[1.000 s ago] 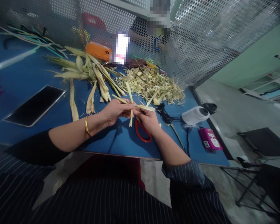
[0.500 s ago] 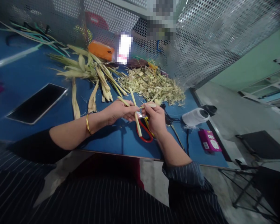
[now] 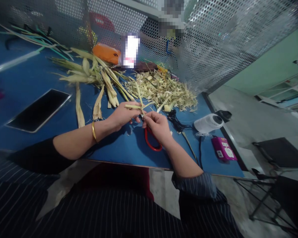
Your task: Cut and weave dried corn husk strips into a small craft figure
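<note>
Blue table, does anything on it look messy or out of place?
Slightly messy: black cord lies in a tangled bunch beyond the right hand, and loose thread trails at the white spool. Nothing looks clearly damaged.

No lettering is legible, even on the purple pack (image 3: 223, 149).

Blue table (image 3: 124, 156). Back left: thin straps (image 3: 39, 41). Next, bundle of dry leaf strips (image 3: 88, 74), orange packet (image 3: 106, 54) behind it. Back middle: heap of shreds (image 3: 169, 91). Left: phone (image 3: 39, 110) (screen dark). Near front edge: red-handled scissors (image 3: 151, 147), partly hidden. Right side: tangled black cord (image 3: 177, 122), white spool (image 3: 206, 124), purple packet (image 3: 223, 148) close to the corner.
</note>
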### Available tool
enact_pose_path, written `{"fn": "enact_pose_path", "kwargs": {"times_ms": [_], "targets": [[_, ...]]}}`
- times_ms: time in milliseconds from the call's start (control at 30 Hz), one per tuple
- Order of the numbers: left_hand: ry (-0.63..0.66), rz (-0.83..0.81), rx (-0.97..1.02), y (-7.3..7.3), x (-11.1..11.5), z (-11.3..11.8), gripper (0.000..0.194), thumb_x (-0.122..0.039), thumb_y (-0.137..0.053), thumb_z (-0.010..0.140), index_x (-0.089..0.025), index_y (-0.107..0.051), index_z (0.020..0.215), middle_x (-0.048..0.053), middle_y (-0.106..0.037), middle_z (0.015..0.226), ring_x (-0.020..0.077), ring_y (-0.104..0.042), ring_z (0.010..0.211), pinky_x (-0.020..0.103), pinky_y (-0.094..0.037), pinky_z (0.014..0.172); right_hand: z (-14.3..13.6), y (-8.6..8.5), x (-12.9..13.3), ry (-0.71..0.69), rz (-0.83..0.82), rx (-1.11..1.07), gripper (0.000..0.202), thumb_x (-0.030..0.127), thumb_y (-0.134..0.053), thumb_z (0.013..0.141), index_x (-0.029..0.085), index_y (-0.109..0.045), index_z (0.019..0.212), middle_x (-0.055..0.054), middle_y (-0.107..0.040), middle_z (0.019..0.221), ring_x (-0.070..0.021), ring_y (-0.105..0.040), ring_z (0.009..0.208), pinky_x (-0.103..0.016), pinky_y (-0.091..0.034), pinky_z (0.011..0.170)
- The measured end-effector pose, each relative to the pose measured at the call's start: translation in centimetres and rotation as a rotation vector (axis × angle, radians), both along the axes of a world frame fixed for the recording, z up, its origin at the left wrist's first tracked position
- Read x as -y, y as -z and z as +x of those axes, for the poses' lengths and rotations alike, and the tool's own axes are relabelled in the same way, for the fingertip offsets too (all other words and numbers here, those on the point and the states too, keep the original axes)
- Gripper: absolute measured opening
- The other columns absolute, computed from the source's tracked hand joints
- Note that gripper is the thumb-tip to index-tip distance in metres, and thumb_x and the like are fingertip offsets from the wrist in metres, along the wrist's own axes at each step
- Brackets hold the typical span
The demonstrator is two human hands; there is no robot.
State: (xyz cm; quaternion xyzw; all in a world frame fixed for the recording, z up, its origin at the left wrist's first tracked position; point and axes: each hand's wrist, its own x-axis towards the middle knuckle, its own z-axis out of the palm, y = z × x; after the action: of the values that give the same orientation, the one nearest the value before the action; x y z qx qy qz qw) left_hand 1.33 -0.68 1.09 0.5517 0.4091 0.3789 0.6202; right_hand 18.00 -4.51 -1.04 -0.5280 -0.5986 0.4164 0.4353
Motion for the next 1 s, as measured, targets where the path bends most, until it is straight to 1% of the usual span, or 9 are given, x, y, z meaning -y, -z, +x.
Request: {"fn": "enact_pose_path", "kwargs": {"times_ms": [100, 200, 300, 433, 600, 700, 833, 900, 1000], "targets": [[0.060, -0.196, 0.142, -0.6, -0.6, -0.6, 0.039, -0.003, -0.062, 0.063, -0.012, -0.067, 0.101, 0.012, -0.074, 0.097, 0.0147, -0.069, 0.064, 0.020, -0.046, 0.047, 0.6, -0.3, -0.1, 0.034, 0.094, 0.037, 0.024, 0.039, -0.061, 0.086, 0.020, -0.060, 0.072, 0.005, -0.057, 0.054, -0.0096, -0.050, 0.051, -0.025, -0.038, 0.056], [0.152, -0.379, 0.287, -1.0, -1.2, -1.3, 0.036, -0.009, -0.060, 0.064, -0.009, -0.068, 0.099, 0.018, -0.073, 0.104, 0.0220, -0.073, 0.072, 0.026, -0.055, 0.053, 1.3, -1.2, 0.1, -0.009, 0.117, 0.001, 0.022, 0.037, -0.059, 0.086, 0.020, -0.060, 0.071, 0.005, -0.053, 0.053, -0.0104, -0.049, 0.052, -0.026, -0.039, 0.058], [0.189, -0.394, 0.309, -1.1, -1.3, -1.6, 0.030, -0.019, -0.065, 0.069, -0.009, -0.070, 0.097, 0.019, -0.074, 0.101, 0.0255, -0.074, 0.076, 0.029, -0.057, 0.057, 1.5, -1.7, 0.2, -0.032, 0.125, 0.024, 0.021, 0.035, -0.058, 0.086, 0.020, -0.059, 0.071, 0.005, -0.052, 0.053, -0.0104, -0.049, 0.052, -0.026, -0.038, 0.058], [0.162, -0.233, 0.138, -0.6, -0.8, -1.3, 0.031, -0.028, -0.080, 0.069, -0.012, -0.070, 0.093, 0.013, -0.075, 0.091, 0.0175, -0.071, 0.069, 0.023, -0.055, 0.056, 1.5, -1.4, 0.3, -0.028, 0.146, 0.147, 0.022, 0.034, -0.057, 0.087, 0.020, -0.058, 0.071, 0.005, -0.051, 0.055, -0.0102, -0.046, 0.053, -0.025, -0.034, 0.055], [0.166, -0.145, 0.022, 0.3, -0.6, -0.8, 0.029, -0.034, -0.081, 0.070, -0.011, -0.073, 0.086, 0.008, -0.072, 0.074, 0.0102, -0.063, 0.056, 0.018, -0.046, 0.047, 1.4, -1.0, 0.5, -0.079, 0.243, 0.324, 0.026, 0.039, -0.057, 0.089, 0.020, -0.059, 0.071, 0.004, -0.052, 0.058, -0.0102, -0.044, 0.056, -0.026, -0.033, 0.057], [0.113, -0.202, 0.109, 0.1, -0.8, -0.7, 0.018, -0.027, -0.077, 0.075, -0.010, -0.071, 0.076, 0.005, -0.067, 0.065, 0.0072, -0.057, 0.050, 0.015, -0.043, 0.043, 1.5, -1.2, 0.5, -0.165, 0.195, 0.152, 0.033, 0.045, -0.056, 0.090, 0.020, -0.062, 0.070, 0.002, -0.059, 0.063, -0.0123, -0.052, 0.062, -0.027, -0.040, 0.064], [0.102, -0.374, 0.270, -0.6, -0.9, -0.9, 0.006, -0.016, -0.068, 0.081, -0.010, -0.070, 0.083, 0.001, -0.062, 0.062, 0.0055, -0.055, 0.046, 0.014, -0.041, 0.041, 1.9, -1.2, -0.2, 0.069, 0.131, -0.120, 0.034, 0.052, -0.055, 0.088, 0.021, -0.070, 0.082, -0.001, -0.067, 0.078, -0.0140, -0.059, 0.072, -0.027, -0.045, 0.069], [0.145, -0.440, 0.321, -0.8, -0.9, -1.1, 0.005, -0.014, -0.066, 0.083, -0.011, -0.069, 0.083, 0.000, -0.061, 0.061, 0.0056, -0.055, 0.046, 0.015, -0.041, 0.040, 1.8, -1.0, -0.5, 0.092, 0.121, -0.098, 0.026, 0.047, -0.065, 0.082, 0.023, -0.072, 0.089, -0.001, -0.070, 0.086, -0.0151, -0.061, 0.079, -0.028, -0.047, 0.073], [0.195, -0.496, 0.352, -0.6, -0.9, -1.1, 0.007, -0.015, -0.065, 0.084, -0.011, -0.068, 0.081, 0.000, -0.062, 0.061, 0.0062, -0.057, 0.046, 0.015, -0.044, 0.040, 1.2, -0.7, -0.4, -0.005, 0.122, -0.005, 0.023, 0.040, -0.072, 0.077, 0.022, -0.073, 0.092, -0.002, -0.072, 0.091, -0.0162, -0.062, 0.082, -0.029, -0.047, 0.076]]}}
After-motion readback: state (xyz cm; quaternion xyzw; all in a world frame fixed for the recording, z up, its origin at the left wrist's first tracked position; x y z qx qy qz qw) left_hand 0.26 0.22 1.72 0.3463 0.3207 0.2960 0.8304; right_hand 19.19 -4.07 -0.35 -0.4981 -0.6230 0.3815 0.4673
